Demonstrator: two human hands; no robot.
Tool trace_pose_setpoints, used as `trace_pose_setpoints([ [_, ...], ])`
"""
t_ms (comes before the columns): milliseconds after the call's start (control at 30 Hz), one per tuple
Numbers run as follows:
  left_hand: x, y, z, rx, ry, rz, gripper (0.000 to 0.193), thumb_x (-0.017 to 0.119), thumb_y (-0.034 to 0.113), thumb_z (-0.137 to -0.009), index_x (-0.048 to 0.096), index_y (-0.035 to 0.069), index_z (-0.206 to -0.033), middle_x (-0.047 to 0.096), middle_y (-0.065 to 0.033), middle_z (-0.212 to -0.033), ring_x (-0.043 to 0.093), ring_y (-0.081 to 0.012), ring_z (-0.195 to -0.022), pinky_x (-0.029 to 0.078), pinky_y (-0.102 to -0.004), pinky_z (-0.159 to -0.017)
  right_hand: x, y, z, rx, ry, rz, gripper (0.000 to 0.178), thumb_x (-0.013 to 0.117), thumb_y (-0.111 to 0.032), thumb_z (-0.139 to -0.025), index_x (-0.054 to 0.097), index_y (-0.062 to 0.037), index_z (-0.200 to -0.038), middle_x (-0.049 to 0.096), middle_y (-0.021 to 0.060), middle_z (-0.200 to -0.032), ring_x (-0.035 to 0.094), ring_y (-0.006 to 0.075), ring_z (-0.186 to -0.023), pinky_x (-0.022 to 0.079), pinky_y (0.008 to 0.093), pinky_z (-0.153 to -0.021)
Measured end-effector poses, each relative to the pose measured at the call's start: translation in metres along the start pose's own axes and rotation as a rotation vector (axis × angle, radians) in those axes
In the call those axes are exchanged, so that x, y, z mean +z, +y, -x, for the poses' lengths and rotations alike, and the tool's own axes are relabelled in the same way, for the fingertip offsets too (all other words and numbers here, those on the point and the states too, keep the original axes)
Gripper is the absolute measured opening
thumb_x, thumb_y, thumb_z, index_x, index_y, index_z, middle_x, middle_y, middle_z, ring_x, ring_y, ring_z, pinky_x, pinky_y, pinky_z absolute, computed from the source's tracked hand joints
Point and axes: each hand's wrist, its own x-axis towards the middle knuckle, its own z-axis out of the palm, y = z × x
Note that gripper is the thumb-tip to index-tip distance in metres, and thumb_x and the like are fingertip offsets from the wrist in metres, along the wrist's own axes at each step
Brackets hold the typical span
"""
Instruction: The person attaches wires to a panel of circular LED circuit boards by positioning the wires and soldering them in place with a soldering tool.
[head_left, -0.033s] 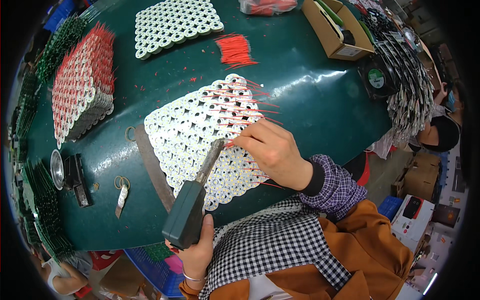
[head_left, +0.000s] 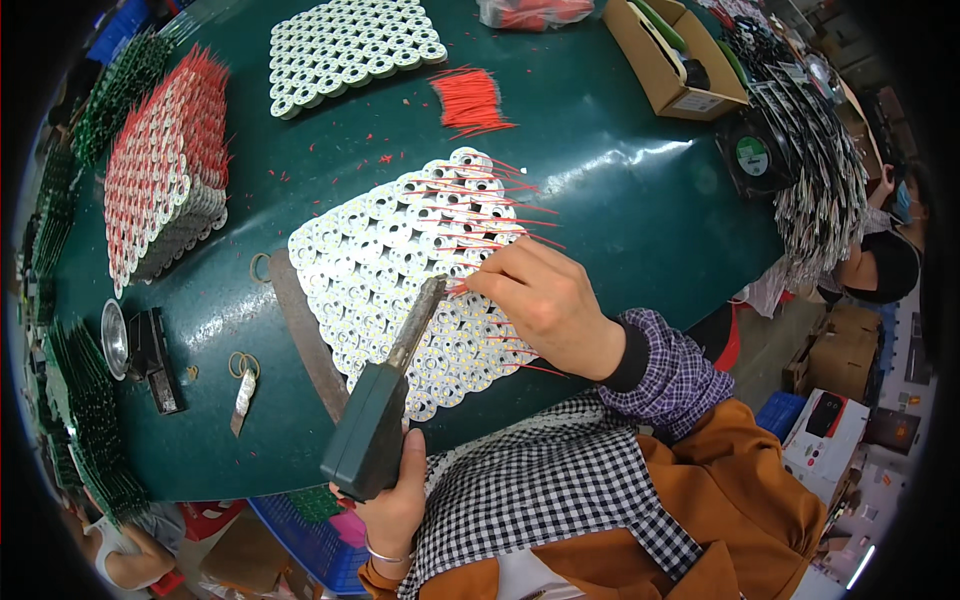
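My left hand (head_left: 397, 500) is wrapped round the dark green handle of a soldering gun (head_left: 368, 432), whose metal barrel slants up and away over a panel of round white LED boards (head_left: 365, 255). Its tip sits close to the fingers of my right hand (head_left: 550, 308), which pinch a thin red wire (head_left: 457, 287) against one of the boards. Other red wires (head_left: 478, 222) stick out from the panel's right-hand columns. Whether the tip touches the board cannot be made out. A rusty flat metal bar (head_left: 303, 325) lies along the panel's left edge.
Another white board panel (head_left: 350, 45) and a bundle of red wires (head_left: 470, 100) lie farther back. A stack of wired panels (head_left: 165, 170) stands left. A cardboard box (head_left: 675, 60) and dark spool (head_left: 755, 155) are right. A black stand (head_left: 158, 360) sits near left.
The soldering gun's body and tip have shifted very slightly to the left. My right hand looks unmoved.
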Motion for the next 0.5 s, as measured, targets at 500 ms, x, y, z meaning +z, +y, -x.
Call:
trace_pose_setpoints([
  [500, 0.002, 0.013, 0.004, -0.041, 0.053, 0.101, 0.037, 0.066, -0.009, -0.087, 0.057, -0.005, -0.122, 0.067, -0.0125, -0.106, 0.055, -0.0095, -0.056, 0.044, -0.0241, -0.048, 0.001, 0.000, 0.004, -0.003, 0.012, 0.013, 0.014, 0.063, -0.003, -0.076, 0.063, -0.0014, -0.090, 0.057, 0.0088, -0.089, 0.059, 0.0247, -0.082, 0.050, 0.0347, -0.071],
])
